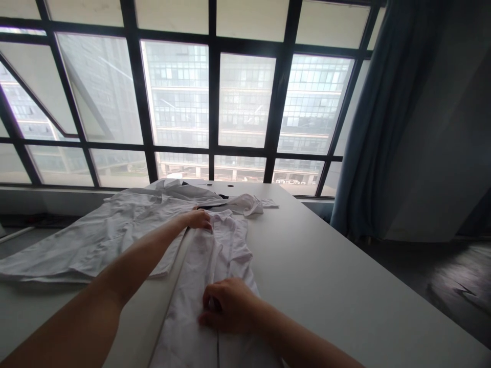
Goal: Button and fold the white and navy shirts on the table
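A white collared shirt (192, 286), folded into a long narrow strip, lies on the white table in front of me. At its far end, near the collar, my left hand (199, 219) is closed on the cloth, its fingertips bent down. Closer to me, my right hand (230, 305) rests over the middle of the shirt with fingers curled and thumb tucked under; its fingertips are slightly blurred and seem to pinch the fabric. To the left another white garment (111, 230) is spread out flat with wrinkles. The near end of the folded shirt runs out of the picture.
The white table (322, 276) ends in a slanting edge on the right. More crumpled white cloth (249, 203) lies at the far end, beside dark round holes in the tabletop. Behind stand large black-framed windows (213, 102), with a blue curtain (372, 153) at the right.
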The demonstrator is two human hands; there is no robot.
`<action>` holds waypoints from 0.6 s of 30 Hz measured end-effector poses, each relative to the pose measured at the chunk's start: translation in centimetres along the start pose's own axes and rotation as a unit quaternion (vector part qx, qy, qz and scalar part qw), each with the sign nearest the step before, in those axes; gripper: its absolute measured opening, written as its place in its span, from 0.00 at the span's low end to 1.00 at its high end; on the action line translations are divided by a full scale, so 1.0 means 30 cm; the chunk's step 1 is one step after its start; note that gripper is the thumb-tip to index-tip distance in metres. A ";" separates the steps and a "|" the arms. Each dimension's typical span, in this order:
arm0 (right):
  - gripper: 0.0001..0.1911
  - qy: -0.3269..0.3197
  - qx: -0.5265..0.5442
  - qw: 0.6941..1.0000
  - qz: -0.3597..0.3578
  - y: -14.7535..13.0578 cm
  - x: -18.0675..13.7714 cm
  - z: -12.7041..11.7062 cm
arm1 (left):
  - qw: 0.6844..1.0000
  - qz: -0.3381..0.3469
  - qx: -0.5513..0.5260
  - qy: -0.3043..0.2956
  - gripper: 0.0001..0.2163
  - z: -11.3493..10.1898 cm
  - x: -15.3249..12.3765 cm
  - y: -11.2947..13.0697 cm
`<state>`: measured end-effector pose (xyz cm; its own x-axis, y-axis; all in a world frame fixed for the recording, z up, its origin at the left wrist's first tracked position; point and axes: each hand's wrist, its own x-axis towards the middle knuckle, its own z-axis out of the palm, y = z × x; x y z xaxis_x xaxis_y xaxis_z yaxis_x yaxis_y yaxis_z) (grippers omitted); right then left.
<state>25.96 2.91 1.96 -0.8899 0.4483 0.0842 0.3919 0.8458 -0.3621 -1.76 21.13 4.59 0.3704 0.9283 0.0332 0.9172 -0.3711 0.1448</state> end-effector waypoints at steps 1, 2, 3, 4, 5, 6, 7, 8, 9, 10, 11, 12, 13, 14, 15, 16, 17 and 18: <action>0.14 -0.002 0.002 1.000 0.001 -0.002 -0.001 -0.003 | 1.000 -0.008 0.002 0.008 0.11 0.002 -0.005 -0.016; 0.14 -0.005 0.004 1.000 0.003 -0.005 -0.001 -0.006 | 1.000 -0.017 0.003 0.017 0.12 0.002 -0.008 -0.031; 0.14 -0.009 0.007 1.000 0.007 -0.007 -0.001 -0.010 | 0.999 -0.025 0.004 0.025 0.13 -0.001 -0.010 -0.043; 0.14 -0.014 0.009 1.000 0.012 -0.010 -0.001 -0.012 | 0.999 -0.033 0.004 0.035 0.13 -0.006 -0.009 -0.054; 0.14 -0.018 0.010 1.000 0.016 -0.012 0.000 -0.014 | 0.998 -0.040 0.004 0.046 0.14 -0.013 -0.005 -0.064; 0.15 -0.020 0.010 1.000 0.020 -0.013 0.001 -0.016 | 0.997 -0.047 0.002 0.054 0.14 -0.022 0.001 -0.072; 0.15 -0.022 0.011 0.999 0.022 -0.013 0.001 -0.016 | 0.997 -0.053 -0.002 0.059 0.14 -0.032 0.009 -0.080; 0.15 -0.021 0.012 0.999 0.024 -0.013 0.002 -0.015 | 0.997 -0.059 -0.007 0.059 0.14 -0.043 0.019 -0.088; 0.15 -0.021 0.014 0.999 0.025 -0.012 0.003 -0.014 | 0.996 -0.067 -0.011 0.060 0.15 -0.054 0.030 -0.096; 0.15 -0.020 0.017 0.999 0.026 -0.011 0.003 -0.013 | 0.995 -0.075 -0.012 0.061 0.15 -0.063 0.041 -0.103; 0.15 -0.019 0.020 0.999 0.026 -0.010 0.003 -0.011 | 0.995 -0.080 -0.008 0.059 0.16 -0.071 0.052 -0.109; 0.14 -0.019 0.023 0.999 0.028 -0.008 0.004 -0.010 | 0.995 -0.080 0.000 0.057 0.17 -0.076 0.062 -0.114; 0.14 -0.020 0.027 0.999 0.029 -0.006 0.004 -0.008 | 0.996 -0.070 0.014 0.056 0.18 -0.077 0.071 -0.118; 0.15 -0.020 0.031 0.999 0.030 -0.005 0.004 -0.007 | 0.996 -0.055 0.029 0.058 0.18 -0.076 0.079 -0.119; 0.15 -0.019 0.034 0.999 0.031 -0.003 0.003 -0.007 | 0.996 -0.038 0.043 0.061 0.18 -0.072 0.085 -0.117; 0.15 -0.017 0.035 0.999 0.033 -0.003 0.003 -0.006 | 0.996 -0.022 0.055 0.067 0.18 -0.065 0.089 -0.113; 0.15 -0.015 0.035 0.999 0.033 -0.002 0.003 -0.006 | 0.995 -0.009 0.069 0.075 0.18 -0.056 0.092 -0.108; 0.14 -0.013 0.036 0.999 0.033 -0.002 0.002 -0.006 | 0.993 0.000 0.085 0.086 0.18 -0.046 0.093 -0.101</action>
<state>25.92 2.93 2.15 -0.8685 0.4945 0.0348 0.4334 0.7914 -0.4311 -3.70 24.87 5.60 0.3542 0.9129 0.2029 0.9338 -0.3570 -0.0238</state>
